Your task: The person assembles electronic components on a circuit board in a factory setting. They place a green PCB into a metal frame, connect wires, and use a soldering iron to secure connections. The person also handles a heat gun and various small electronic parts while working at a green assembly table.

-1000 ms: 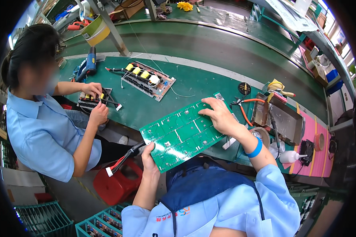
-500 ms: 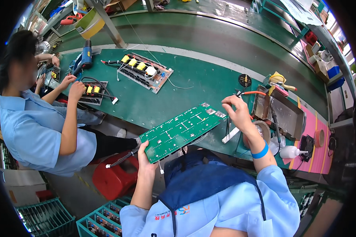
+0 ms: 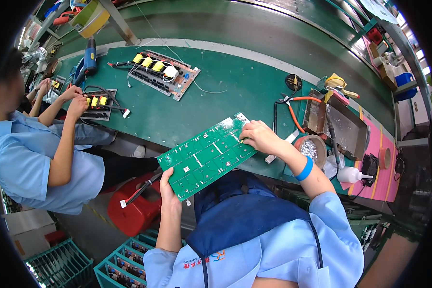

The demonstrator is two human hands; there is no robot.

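A long green circuit board (image 3: 201, 161) is held tilted above the bench edge, solder side up. My left hand (image 3: 169, 193) grips its near-left corner, the thumb on top and the fingers beneath. At the board's right end, my right hand (image 3: 261, 136) touches the face with its fingertips pinched together. Whatever lies between those fingertips, if anything, is hidden. A bundle of dark cables with a white plug (image 3: 124, 203) hangs from the board's left side. Orange-handled cutters (image 3: 294, 118) lie on the bench beyond my right hand.
Another board with yellow components (image 3: 164, 73) lies on the green bench (image 3: 206, 101). A co-worker (image 3: 38, 158) handles a similar board at left. To the right are a metal tray (image 3: 345, 132), a round bowl (image 3: 308, 148) and a white squeeze bottle (image 3: 350, 174). A red stool (image 3: 129, 211) stands below.
My right hand has come down and left from above the bench onto the board's right end. The board has turned more face-up toward me, still in my left hand.
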